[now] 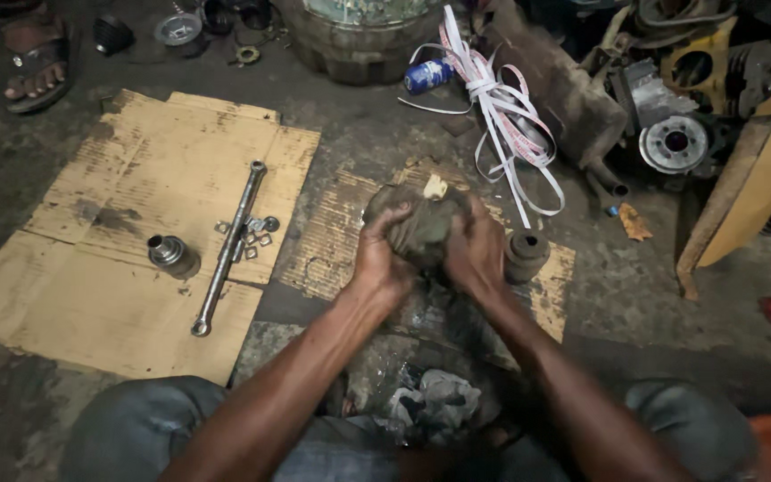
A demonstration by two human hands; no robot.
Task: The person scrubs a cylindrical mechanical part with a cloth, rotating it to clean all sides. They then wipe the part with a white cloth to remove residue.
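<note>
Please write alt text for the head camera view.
Both hands, left hand and right hand, grip a greasy rag bundled around something. Left of them, a long metal bar, nuts and a socket lie on cardboard.

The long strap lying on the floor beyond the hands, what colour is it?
The strap is white with red markings along it, seen in the head view, the only one.

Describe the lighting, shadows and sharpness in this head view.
Head view: dim, uneven light; the flattened cardboard and long metal bar are lit brightest, and the corners fall into shadow. The left hand and right hand gripping the greasy rag bundle look soft, slightly smeared. No strong glare.
</note>
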